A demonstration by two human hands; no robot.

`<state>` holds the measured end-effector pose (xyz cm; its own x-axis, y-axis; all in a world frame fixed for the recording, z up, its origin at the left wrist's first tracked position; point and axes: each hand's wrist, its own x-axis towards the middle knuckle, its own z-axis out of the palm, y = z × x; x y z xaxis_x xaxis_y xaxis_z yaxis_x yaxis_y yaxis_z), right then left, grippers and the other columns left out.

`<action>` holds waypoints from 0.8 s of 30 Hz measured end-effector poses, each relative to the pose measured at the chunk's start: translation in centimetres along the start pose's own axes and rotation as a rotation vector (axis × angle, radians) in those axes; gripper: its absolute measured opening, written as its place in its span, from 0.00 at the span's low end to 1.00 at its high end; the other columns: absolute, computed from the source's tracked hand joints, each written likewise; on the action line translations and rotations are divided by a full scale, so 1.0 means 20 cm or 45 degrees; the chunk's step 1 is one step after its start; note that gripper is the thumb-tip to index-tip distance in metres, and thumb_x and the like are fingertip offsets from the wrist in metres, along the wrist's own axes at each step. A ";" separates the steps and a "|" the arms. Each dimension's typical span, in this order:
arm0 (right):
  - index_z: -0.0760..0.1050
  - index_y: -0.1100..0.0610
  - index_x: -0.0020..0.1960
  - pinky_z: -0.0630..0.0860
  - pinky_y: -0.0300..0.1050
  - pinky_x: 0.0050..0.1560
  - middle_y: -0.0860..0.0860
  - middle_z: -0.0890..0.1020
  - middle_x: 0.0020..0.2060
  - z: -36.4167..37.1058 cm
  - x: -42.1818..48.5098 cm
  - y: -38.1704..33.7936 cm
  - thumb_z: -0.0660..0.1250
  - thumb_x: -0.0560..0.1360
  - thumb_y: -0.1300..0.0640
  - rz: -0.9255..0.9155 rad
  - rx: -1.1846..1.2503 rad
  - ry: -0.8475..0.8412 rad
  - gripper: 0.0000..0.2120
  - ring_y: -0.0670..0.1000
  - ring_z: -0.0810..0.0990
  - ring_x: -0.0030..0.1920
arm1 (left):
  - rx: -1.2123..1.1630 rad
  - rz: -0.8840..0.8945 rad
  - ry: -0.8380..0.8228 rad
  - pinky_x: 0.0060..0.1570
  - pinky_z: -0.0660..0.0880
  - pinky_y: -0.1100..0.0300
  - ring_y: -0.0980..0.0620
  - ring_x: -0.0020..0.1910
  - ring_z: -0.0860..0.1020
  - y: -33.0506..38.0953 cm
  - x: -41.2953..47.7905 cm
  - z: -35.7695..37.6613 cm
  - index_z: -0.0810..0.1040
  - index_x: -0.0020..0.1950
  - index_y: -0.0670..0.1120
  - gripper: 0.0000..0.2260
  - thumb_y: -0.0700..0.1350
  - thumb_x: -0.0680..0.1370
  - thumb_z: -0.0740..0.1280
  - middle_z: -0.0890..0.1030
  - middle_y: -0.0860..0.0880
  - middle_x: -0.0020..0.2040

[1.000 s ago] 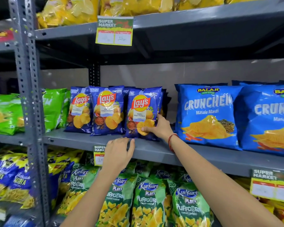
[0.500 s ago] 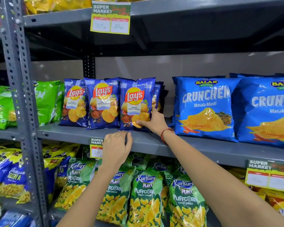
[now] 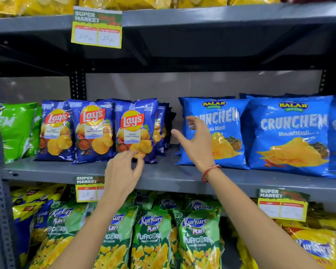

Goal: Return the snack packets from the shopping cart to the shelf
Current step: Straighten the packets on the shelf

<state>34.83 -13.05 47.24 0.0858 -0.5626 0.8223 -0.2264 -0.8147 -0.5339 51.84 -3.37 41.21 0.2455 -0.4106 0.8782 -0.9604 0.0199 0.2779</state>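
Right hand (image 3: 197, 141) has released the Lay's packet (image 3: 135, 131); left hand (image 3: 122, 172) now touches it.

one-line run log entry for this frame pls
stage: placing | left hand: fingertips at base of front Lay's packet, upright on shelf | right hand: open, empty, off packet | cart: not in view

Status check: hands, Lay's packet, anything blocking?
Right hand open, off packet. Left hand fingertips at rightmost Lay's packet, upright on shelf. Nothing blocking.
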 end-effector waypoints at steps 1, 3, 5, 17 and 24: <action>0.73 0.58 0.62 0.70 0.44 0.58 0.53 0.78 0.56 -0.06 0.01 0.02 0.72 0.71 0.48 -0.017 -0.037 0.126 0.24 0.53 0.74 0.58 | -0.076 -0.017 -0.001 0.43 0.73 0.54 0.45 0.48 0.79 0.06 0.03 0.01 0.80 0.53 0.43 0.19 0.53 0.76 0.57 0.84 0.45 0.48; 0.73 0.60 0.61 0.66 0.42 0.58 0.55 0.77 0.56 -0.19 0.06 0.09 0.71 0.72 0.47 -0.006 -0.115 0.394 0.24 0.57 0.73 0.58 | -0.258 -0.049 -0.037 0.46 0.73 0.54 0.46 0.50 0.78 0.18 0.09 0.07 0.79 0.55 0.45 0.18 0.54 0.76 0.58 0.83 0.46 0.51; 0.72 0.60 0.63 0.65 0.39 0.58 0.56 0.75 0.58 -0.30 0.11 0.16 0.72 0.70 0.46 0.082 -0.145 0.542 0.27 0.56 0.72 0.60 | -0.469 -0.081 -0.107 0.51 0.75 0.52 0.47 0.53 0.78 0.28 0.17 0.15 0.77 0.59 0.45 0.20 0.57 0.76 0.59 0.81 0.46 0.55; 0.68 0.54 0.71 0.72 0.54 0.68 0.50 0.79 0.64 -0.48 0.39 0.57 0.80 0.49 0.33 0.829 0.553 -0.244 0.56 0.52 0.78 0.63 | -1.318 -0.856 -0.916 0.49 0.73 0.60 0.53 0.52 0.79 0.46 0.50 0.60 0.71 0.66 0.43 0.43 0.66 0.58 0.74 0.79 0.51 0.57; 0.76 0.56 0.63 0.81 0.47 0.52 0.54 0.85 0.55 -0.50 0.40 0.56 0.74 0.70 0.51 0.727 0.649 -0.380 0.23 0.52 0.85 0.52 | -1.521 -0.726 -0.859 0.43 0.79 0.56 0.50 0.46 0.84 0.45 0.51 0.60 0.78 0.58 0.45 0.34 0.56 0.55 0.77 0.85 0.48 0.49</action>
<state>23.17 -25.29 49.69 0.3613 -0.8651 0.3481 0.1492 -0.3149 -0.9373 44.05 -18.38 47.93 0.1158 -0.9485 0.2948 -0.0022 0.2966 0.9550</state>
